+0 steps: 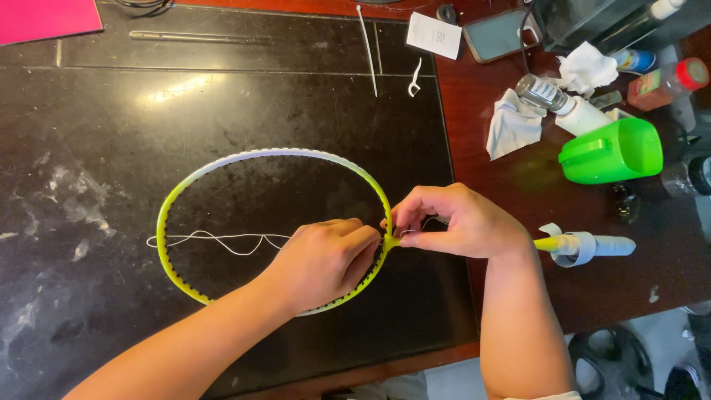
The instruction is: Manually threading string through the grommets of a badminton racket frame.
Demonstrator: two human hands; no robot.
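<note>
- a badminton racket frame (222,164), an unstrung oval hoop fading from white at the far rim to glossy yellow-green nearer the person, is lying flat on a black mat (148,111) that is scuffed and smeared with pale marks.
- a thin white string (222,241) is running in loose waves across the hoop from its left rim toward the hands.
- the left hand (326,259) is lying inside the hoop, knuckles up, fingers curled closed and pinching the string close to the throat of the frame.
- the right hand (455,222) is reaching in from the right, wrist bent, fingers bunched and pinching the frame where the hoop is meeting the shaft; fingertips of both hands are almost touching.
- the racket handle (592,246) is sticking out past the right wrist, wrapped in white tape with a loose curling end, over the reddish wooden worktop (518,296).
- well apart on the right, a bright green plastic jug (615,150) is lying near crumpled white tissues (515,122).
- a pink sheet (44,18) is sitting at the far left corner.
</note>
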